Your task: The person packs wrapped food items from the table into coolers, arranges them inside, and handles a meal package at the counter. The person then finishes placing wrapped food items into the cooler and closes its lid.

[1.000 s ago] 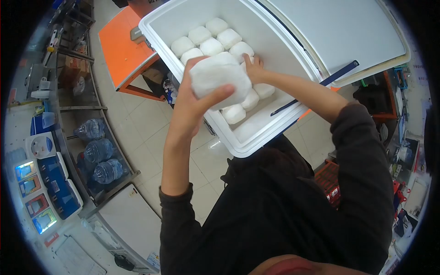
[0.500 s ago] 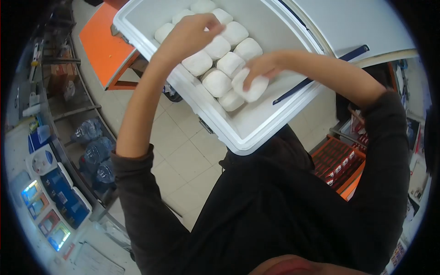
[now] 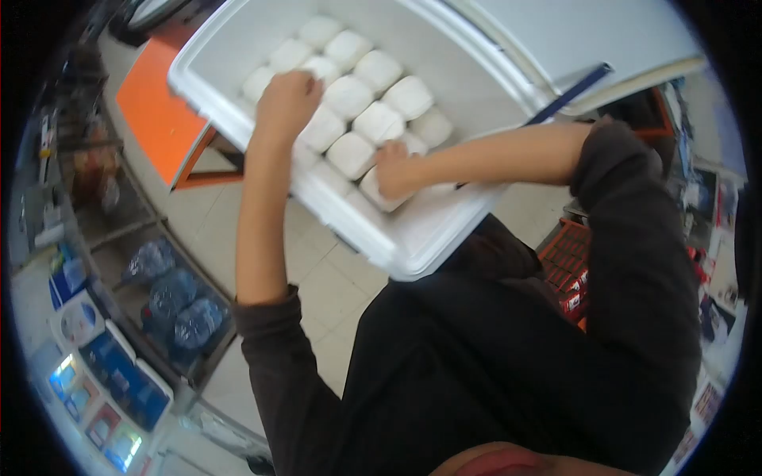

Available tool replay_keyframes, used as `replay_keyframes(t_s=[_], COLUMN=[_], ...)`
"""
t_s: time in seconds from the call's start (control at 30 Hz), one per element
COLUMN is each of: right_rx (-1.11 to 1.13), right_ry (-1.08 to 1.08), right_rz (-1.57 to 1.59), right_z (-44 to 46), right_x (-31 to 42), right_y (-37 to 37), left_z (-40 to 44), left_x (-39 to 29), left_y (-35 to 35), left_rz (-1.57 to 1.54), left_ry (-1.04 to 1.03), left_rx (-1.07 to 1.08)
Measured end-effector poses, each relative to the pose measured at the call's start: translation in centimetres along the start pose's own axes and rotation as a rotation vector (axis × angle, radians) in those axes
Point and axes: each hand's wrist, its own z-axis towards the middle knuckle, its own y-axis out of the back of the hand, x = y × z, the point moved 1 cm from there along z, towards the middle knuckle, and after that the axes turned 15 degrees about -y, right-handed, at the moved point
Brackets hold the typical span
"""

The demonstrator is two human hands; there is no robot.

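Many white, rounded, squarish blocks (image 3: pixel 349 97) lie packed in rows inside an open white cooler box (image 3: pixel 349 226). My right hand (image 3: pixel 397 169) reaches in over the box's near side, its fingers closed around a white block (image 3: pixel 373 190) at the near end of the rows. My left hand (image 3: pixel 290 103) is over the left side of the box, beside the left row of blocks. Its fingers are curled and partly hidden, so whatever they may hold does not show.
An orange table (image 3: pixel 159 111) stands beyond the box's left side. Plastic-wrapped bottles (image 3: pixel 175 293) sit on a shelf at left. A dark blue bar (image 3: pixel 571 94) extends near the box's right rim by a white panel (image 3: pixel 587 40). An orange crate (image 3: pixel 567 254) is at lower right.
My right hand has lowered its white block into the near end of the rows. My left hand has moved left and back towards me. The view has shifted slightly.
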Motion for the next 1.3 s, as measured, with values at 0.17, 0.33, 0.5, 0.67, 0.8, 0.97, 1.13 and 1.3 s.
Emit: replay_keyframes(t_s=[0.17,0.33,0.5,0.67,0.8,0.97,1.13,1.3], right_rx=[0.499,1.321,-0.621,-0.651,-0.604,-0.350,0.674,0.817], right_ry=[0.778,0.965,-0.360,-0.210,-0.210,-0.042,-0.094,0.313], right_rz=[0.790,1.067,0.308,0.331,0.311,0.624,2.003,2.344], right_z=[-13.4,-13.4,1.4,9.6,7.9,5.2,-1.2,-8.1], right_x=[-3.4,-25.8,-40.6,-43.0,-43.3,-47.4,-51.0,-51.3], right_y=[17.5,14.2,0.6,-5.3,-6.0,-7.7,-5.3,-1.0], left_z=[0.3,0.0,-6.3,-2.4,5.0,9.3,7.0,-1.2], left_x=[-0.9,-9.7,-25.1,-35.8,-33.2,-25.7,-25.8,-29.3], left_y=[1.1,4.4,4.8,-8.1,-28.1,-40.2,-40.6,-30.2], left_rz=[-0.254,-0.168,0.123,-0.056,0.134,0.261,0.302,-0.440], left_ry=[0.163,-0.032,-0.449,-0.662,-0.274,0.052,0.102,-0.003], left_rx=[-0.036,-0.567,-0.710,-0.100,0.026,0.055,0.324,0.459])
